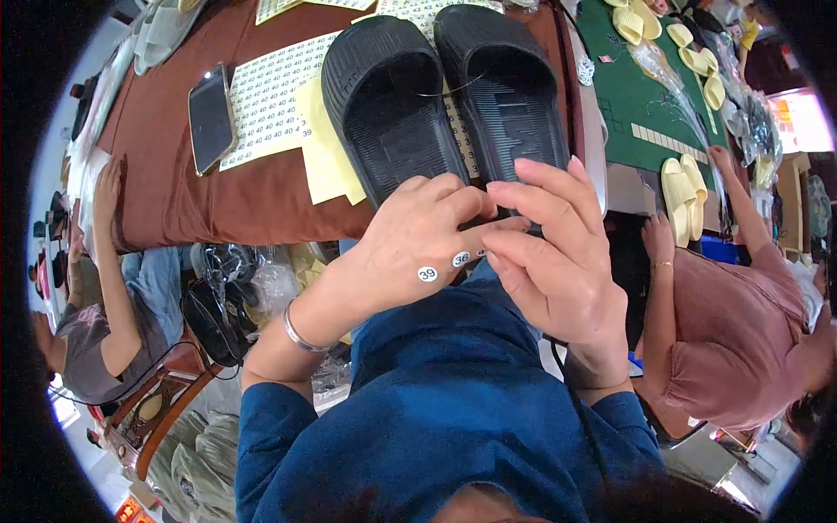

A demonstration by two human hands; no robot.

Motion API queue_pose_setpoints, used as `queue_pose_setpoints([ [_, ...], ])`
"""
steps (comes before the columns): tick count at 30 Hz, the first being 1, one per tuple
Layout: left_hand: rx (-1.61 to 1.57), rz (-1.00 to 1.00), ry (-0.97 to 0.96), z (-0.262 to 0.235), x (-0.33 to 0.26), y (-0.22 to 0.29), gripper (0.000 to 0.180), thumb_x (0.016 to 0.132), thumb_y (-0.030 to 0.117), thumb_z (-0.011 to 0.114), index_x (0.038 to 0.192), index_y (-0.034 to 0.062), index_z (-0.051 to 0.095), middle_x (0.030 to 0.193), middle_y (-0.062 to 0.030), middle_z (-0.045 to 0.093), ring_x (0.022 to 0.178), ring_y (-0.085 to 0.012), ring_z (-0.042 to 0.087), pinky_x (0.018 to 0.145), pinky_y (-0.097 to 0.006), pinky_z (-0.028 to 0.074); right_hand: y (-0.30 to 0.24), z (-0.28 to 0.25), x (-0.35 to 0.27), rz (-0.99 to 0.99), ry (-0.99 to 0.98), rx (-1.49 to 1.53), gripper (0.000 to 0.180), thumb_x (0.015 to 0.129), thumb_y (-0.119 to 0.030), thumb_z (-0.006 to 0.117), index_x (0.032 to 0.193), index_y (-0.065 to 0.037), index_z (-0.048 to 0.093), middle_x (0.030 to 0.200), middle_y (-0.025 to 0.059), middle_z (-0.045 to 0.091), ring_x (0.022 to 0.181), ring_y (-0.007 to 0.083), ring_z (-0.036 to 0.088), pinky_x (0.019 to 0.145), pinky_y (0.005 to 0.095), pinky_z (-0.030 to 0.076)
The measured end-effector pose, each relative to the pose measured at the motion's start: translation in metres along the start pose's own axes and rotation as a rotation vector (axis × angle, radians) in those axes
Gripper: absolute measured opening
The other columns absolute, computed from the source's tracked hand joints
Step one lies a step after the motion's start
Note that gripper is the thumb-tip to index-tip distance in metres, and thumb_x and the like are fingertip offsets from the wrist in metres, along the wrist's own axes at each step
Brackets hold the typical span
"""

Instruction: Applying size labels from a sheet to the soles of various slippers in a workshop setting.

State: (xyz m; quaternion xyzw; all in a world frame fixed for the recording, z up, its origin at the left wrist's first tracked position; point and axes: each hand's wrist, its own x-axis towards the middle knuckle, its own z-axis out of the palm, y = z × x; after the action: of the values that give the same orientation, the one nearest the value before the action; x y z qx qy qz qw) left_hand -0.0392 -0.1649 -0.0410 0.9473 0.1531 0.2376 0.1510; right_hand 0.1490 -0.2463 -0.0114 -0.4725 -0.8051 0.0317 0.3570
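A pair of black slide sandals lies side by side at the table's near edge, the left slide [397, 122] and the right slide [514, 113], heels toward me. A thin strand runs between their straps. My left hand [418, 231] is at the left slide's heel, its fingers curled and its index finger pointing right. Small round white stickers [460, 259] sit along that hand's thumb side. My right hand [558, 253] is right beside it, fingers spread, its thumb close to the sticker nearest the left fingertip. Whatever my left fingers hold is hidden.
Sheets of printed stickers [270, 105] and a yellow backing sheet [324, 148] lie on the brown tablecloth [166, 192]. A phone [211, 120] is left of them. People sit on both sides; the right one's hand is near cream slides [684, 196] beside a green mat [628, 96].
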Motion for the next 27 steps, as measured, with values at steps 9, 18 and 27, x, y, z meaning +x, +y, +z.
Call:
queue_pose_setpoints([
  [9, -0.025, -0.027, 0.22, -0.003, 0.005, -0.013, 0.029, 0.079, 0.005, 0.07, 0.108, 0.0098, 0.072, 0.091, -0.0051, 0.067, 0.08, -0.024, 0.064, 0.066, -0.035, 0.05, 0.033, -0.026, -0.011, 0.085, 0.188, -0.101, 0.012, 0.077, -0.003, 0.075, 0.087, -0.005, 0.069, 0.115, 0.0121, 0.068, 0.114, 0.0373, 0.061, 0.103, 0.0532, 0.042],
  [18, -0.012, -0.163, 0.376, -0.021, 0.007, -0.034, 0.021, 0.08, -0.005, 0.071, 0.1, 0.0008, 0.071, 0.093, -0.0114, 0.067, 0.08, -0.0292, 0.064, 0.068, -0.037, 0.052, 0.079, -0.002, -0.02, 0.137, 0.03, -0.042, 0.011, 0.079, -0.004, 0.073, 0.089, -0.003, 0.068, 0.127, 0.0137, 0.062, 0.124, 0.0394, 0.052, 0.103, 0.0483, 0.042],
  [27, -0.022, -0.189, 0.375, -0.016, 0.004, -0.042, 0.023, 0.079, -0.004, 0.073, 0.102, 0.0014, 0.071, 0.093, -0.0112, 0.067, 0.082, -0.0291, 0.065, 0.069, -0.036, 0.054, 0.083, -0.003, -0.013, 0.153, -0.075, -0.061, 0.009, 0.082, -0.007, 0.071, 0.09, -0.005, 0.069, 0.137, 0.0147, 0.056, 0.134, 0.0406, 0.045, 0.109, 0.053, 0.036],
])
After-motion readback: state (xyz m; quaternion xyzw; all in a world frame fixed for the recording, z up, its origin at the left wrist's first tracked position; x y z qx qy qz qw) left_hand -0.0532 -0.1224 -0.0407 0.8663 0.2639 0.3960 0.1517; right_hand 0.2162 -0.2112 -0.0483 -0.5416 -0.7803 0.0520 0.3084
